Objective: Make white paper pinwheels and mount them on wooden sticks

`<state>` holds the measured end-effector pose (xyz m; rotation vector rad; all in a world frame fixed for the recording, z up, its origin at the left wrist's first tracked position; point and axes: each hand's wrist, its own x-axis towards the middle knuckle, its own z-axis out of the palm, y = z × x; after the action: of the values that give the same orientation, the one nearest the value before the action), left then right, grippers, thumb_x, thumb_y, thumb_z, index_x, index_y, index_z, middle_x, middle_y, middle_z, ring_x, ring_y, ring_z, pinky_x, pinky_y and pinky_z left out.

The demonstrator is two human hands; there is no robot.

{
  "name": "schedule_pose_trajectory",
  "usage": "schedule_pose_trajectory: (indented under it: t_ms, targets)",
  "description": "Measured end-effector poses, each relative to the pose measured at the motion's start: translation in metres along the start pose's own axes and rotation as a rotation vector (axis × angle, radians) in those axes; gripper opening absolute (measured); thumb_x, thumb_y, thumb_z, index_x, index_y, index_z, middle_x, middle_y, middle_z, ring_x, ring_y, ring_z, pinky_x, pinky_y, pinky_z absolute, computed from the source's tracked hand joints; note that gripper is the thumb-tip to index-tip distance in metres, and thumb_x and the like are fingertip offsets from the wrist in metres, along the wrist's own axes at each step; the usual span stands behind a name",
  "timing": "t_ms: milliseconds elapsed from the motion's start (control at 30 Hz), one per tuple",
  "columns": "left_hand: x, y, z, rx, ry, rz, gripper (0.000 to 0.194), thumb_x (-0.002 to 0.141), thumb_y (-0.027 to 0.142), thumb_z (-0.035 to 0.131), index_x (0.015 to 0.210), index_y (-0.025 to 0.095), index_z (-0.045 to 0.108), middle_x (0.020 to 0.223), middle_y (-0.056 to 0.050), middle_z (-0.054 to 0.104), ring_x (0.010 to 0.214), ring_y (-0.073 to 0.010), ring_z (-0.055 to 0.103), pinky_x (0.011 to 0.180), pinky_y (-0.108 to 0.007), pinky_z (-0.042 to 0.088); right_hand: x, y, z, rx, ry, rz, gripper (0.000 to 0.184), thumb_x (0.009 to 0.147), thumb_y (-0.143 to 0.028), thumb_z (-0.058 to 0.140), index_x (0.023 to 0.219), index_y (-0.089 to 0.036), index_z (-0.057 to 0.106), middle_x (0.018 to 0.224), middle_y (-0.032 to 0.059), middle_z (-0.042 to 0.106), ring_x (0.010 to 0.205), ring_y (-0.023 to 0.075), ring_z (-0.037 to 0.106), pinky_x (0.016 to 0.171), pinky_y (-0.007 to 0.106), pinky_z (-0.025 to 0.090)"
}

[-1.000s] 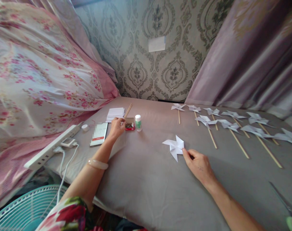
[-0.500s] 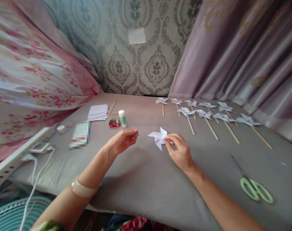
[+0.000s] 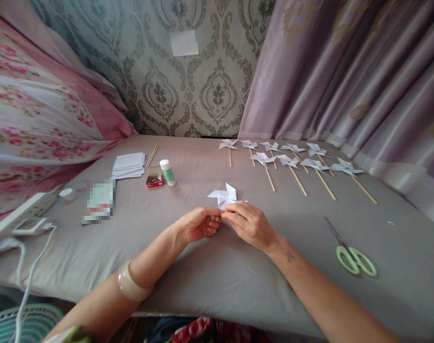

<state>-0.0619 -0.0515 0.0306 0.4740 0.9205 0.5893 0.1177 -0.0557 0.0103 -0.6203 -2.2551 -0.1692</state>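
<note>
A white paper pinwheel (image 3: 227,196) with folded blades is just above the bed-like surface, in front of my fingers. My right hand (image 3: 250,224) is closed at its lower edge and covers part of it. My left hand (image 3: 201,224) is pinched, its fingertips meeting those of my right hand just below the pinwheel. Whatever small thing lies in the left pinch is too small to make out. Farther off, a small red box (image 3: 155,181) of small metal pieces stands open beside a white and green glue stick (image 3: 167,172).
Several pinwheels on sticks (image 3: 317,165) lie in rows at the back right. Green-handled scissors (image 3: 354,257) rest at the right. Back left are a paper stack (image 3: 128,165) and thin wooden sticks (image 3: 152,155). A power strip (image 3: 27,214) with cables and a blurred phone-like item (image 3: 99,200) lie left.
My left hand has come from the red box over to the right hand, pinched. The right hand has stayed with the pinwheel and moved its fingers toward the left hand. The view has swung right.
</note>
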Motion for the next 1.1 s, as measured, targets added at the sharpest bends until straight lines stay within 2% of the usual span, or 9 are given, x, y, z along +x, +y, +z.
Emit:
schedule_pose_trajectory:
  t_ms: [267,467,533,600,700,767,867,1000,1100]
  targets:
    - [0.0,0.003,-0.003,-0.012,-0.025,-0.036,0.017,0.074,0.011,0.056,0.059,0.012,0.048,0.053,0.005,0.039,0.04,-0.001,0.029,0.038,-0.012,0.019,-0.002,0.002,0.002,-0.027,-0.003,-0.013,0.018,0.092,-0.014,0.048,0.096,-0.018,0.066,0.092,0.0079,0.068,0.086,0.0183,0.063,0.078,0.031,0.051]
    - [-0.002,0.004,-0.001,0.148,-0.002,0.092,0.017,0.068,0.021,0.067,0.061,0.012,0.053,0.055,0.005,0.043,0.043,-0.002,0.033,0.041,-0.016,0.021,0.0,0.001,0.004,0.136,0.002,0.167,0.016,0.094,-0.019,0.046,0.092,-0.02,0.062,0.09,0.007,0.066,0.086,0.0174,0.063,0.078,0.03,0.051]
    - [0.003,0.01,-0.003,0.289,0.063,0.238,0.015,0.068,0.025,0.067,0.066,0.012,0.059,0.055,0.004,0.045,0.045,-0.0037,0.035,0.043,-0.018,0.023,0.002,0.004,0.003,0.232,0.074,0.307,0.014,0.094,-0.021,0.047,0.089,-0.02,0.059,0.088,0.0061,0.064,0.085,0.0167,0.061,0.077,0.029,0.05]
    - [0.011,0.022,-0.007,0.51,0.203,0.467,0.015,0.072,0.027,0.064,0.073,0.012,0.064,0.057,0.002,0.051,0.048,-0.0061,0.039,0.046,-0.019,0.028,0.002,0.01,0.003,0.321,0.179,0.493,0.012,0.093,-0.025,0.048,0.087,-0.021,0.057,0.085,0.005,0.062,0.082,0.016,0.06,0.073,0.028,0.05]
    - [0.031,0.042,-0.014,0.924,0.397,0.729,0.013,0.075,0.023,0.058,0.08,0.014,0.067,0.075,-0.003,0.065,0.068,-0.012,0.053,0.063,-0.023,0.041,-0.001,0.021,0.005,0.445,0.283,0.769,0.015,0.089,-0.033,0.053,0.085,-0.02,0.057,0.078,0.0026,0.061,0.071,0.0143,0.059,0.06,0.025,0.049]
    - [0.043,0.052,-0.016,1.227,0.433,0.743,0.019,0.075,0.017,0.055,0.087,0.016,0.069,0.088,-0.005,0.069,0.081,-0.0167,0.058,0.074,-0.027,0.044,-0.004,0.027,0.007,0.514,0.309,0.889,0.019,0.086,-0.038,0.055,0.085,-0.019,0.058,0.074,0.0016,0.062,0.064,0.0132,0.058,0.054,0.023,0.047]
    - [0.056,0.056,-0.016,1.53,0.496,0.634,0.031,0.073,0.015,0.054,0.099,0.019,0.07,0.097,-0.006,0.07,0.093,-0.0228,0.058,0.082,-0.033,0.044,-0.007,0.032,0.01,0.557,0.32,0.949,0.023,0.083,-0.041,0.057,0.087,-0.018,0.06,0.075,0.0024,0.063,0.063,0.0131,0.058,0.052,0.023,0.046]
    - [0.062,0.049,-0.014,1.692,0.55,0.605,0.034,0.074,0.017,0.051,0.103,0.023,0.068,0.107,-0.007,0.067,0.106,-0.0287,0.054,0.088,-0.042,0.04,-0.007,0.033,0.01,0.563,0.296,0.96,0.024,0.082,-0.04,0.057,0.089,-0.018,0.063,0.077,0.0034,0.066,0.064,0.0138,0.058,0.054,0.024,0.046]
    - [0.06,0.046,-0.013,1.701,0.538,0.607,0.031,0.075,0.017,0.05,0.098,0.022,0.069,0.103,-0.007,0.068,0.104,-0.0281,0.055,0.088,-0.042,0.038,-0.006,0.032,0.011,0.57,0.277,0.971,0.022,0.08,-0.038,0.059,0.086,-0.018,0.064,0.075,0.0028,0.066,0.064,0.0138,0.058,0.054,0.024,0.046]
